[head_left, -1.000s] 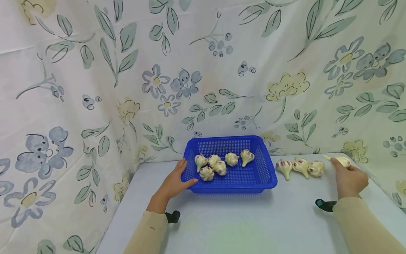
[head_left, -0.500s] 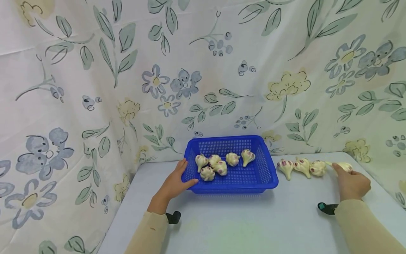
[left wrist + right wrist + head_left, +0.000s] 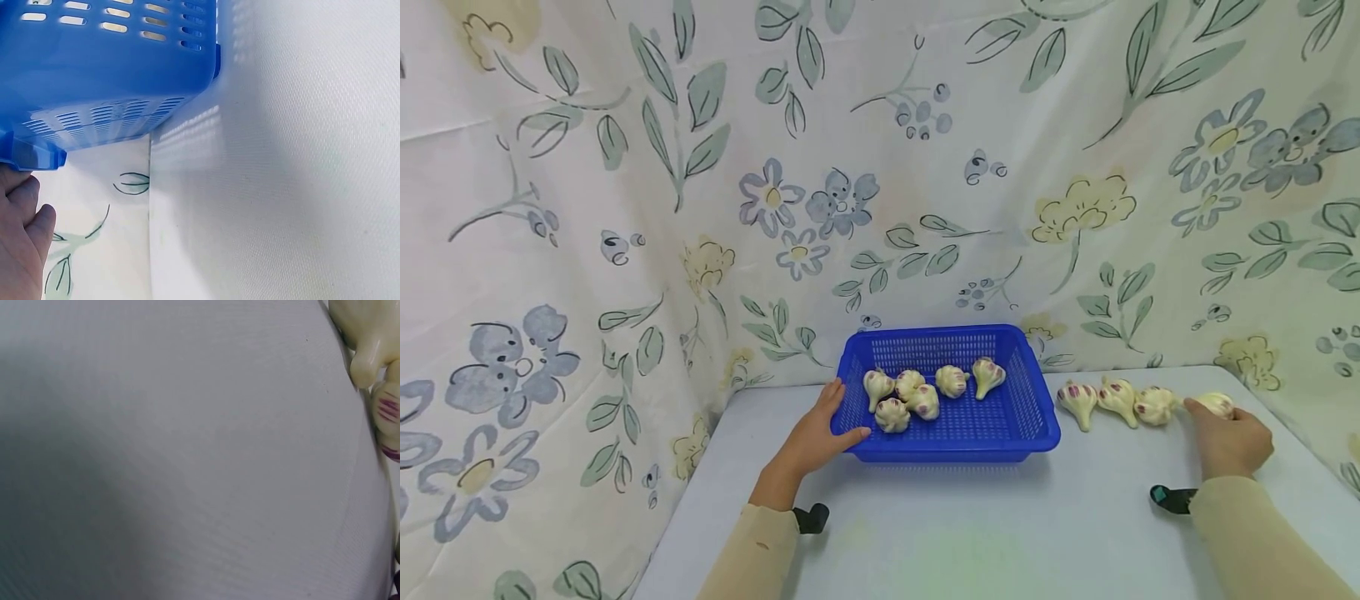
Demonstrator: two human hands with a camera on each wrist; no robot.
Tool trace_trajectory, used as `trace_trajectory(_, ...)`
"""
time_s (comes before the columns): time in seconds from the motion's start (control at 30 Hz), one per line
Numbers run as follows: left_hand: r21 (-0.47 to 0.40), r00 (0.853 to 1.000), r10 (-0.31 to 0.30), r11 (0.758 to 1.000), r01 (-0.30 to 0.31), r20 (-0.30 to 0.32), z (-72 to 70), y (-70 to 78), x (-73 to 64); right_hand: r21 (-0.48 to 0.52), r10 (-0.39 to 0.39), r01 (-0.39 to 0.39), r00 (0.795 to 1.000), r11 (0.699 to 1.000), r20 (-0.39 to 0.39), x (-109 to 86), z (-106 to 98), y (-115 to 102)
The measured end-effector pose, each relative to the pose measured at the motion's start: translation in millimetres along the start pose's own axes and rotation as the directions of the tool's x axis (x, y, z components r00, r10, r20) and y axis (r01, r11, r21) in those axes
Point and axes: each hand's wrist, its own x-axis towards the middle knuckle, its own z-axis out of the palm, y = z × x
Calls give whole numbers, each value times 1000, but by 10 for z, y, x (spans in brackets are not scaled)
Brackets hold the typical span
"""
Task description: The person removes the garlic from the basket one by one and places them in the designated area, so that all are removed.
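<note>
My left hand [image 3: 812, 435] rests at the left end of a blue plastic basket [image 3: 951, 450], fingers fairly straight along its side and thumb over the front corner. In the left wrist view, fingers [image 3: 25, 215] touch the underside of the basket's rim [image 3: 37, 153]. Several garlic bulbs [image 3: 952, 381] lie inside. At the table's far right, my right hand [image 3: 1234, 440] holds a pale garlic bulb [image 3: 1219, 403], partly covered by the hand. A row of 3 purple-streaked bulbs [image 3: 1117, 400] lies between it and the basket. The right wrist view shows bulbs [image 3: 387, 412] at its right edge, but no hand.
A white-covered table [image 3: 970, 533] carries everything. Floral cloth [image 3: 925, 167] hangs close behind the basket and along the left. The table's right edge runs just past my right hand. A black wrist-camera mount [image 3: 1172, 498] juts from the right wrist.
My right hand has brought the garlic bulb slightly lower, down to the table near the end of the row. The left hand and basket keep their places; the head view shifts slightly.
</note>
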Motion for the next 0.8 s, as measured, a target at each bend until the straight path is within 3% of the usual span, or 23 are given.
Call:
trace_trajectory(0.4, 8, 1000, 3, 1000, -3, -7, -15, 10, 30, -55, -75, 78, 996, 995, 48, -17, 23, -18)
trace_trajectory(0.8, 8, 1000, 12, 1000, -12, 0, -29, -11, 47, -93, -135, 137, 991, 986, 23, 29, 71, -6)
